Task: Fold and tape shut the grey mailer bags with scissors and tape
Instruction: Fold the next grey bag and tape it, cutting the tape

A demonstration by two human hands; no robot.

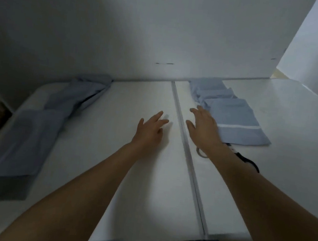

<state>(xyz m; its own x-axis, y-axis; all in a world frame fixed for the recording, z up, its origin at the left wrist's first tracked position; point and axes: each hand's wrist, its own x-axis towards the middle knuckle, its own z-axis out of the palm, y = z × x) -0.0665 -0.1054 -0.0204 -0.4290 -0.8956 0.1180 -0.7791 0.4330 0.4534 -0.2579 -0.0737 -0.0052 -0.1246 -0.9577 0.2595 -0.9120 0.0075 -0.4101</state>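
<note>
Reaching over the white table (130, 187), both hands empty. Left hand (149, 132): centre of frame, fingers straight and slightly apart, above bare tabletop. Right hand (203, 128): right of centre, fingers spread, at the left edge of the folded mailer stack (234, 117). Unfolded grey mailer bags (32, 134): left of frame. Scissors (246, 161): partly hidden behind right forearm. Tape: not visible. Step, judged: between bags. Next move likely calls for drawing a fresh bag from the left pile to centre.

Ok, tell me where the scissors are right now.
In the head view, the scissors lie on the white table, right of centre, just in front of the folded mailer bags and partly hidden under the right forearm.
</note>
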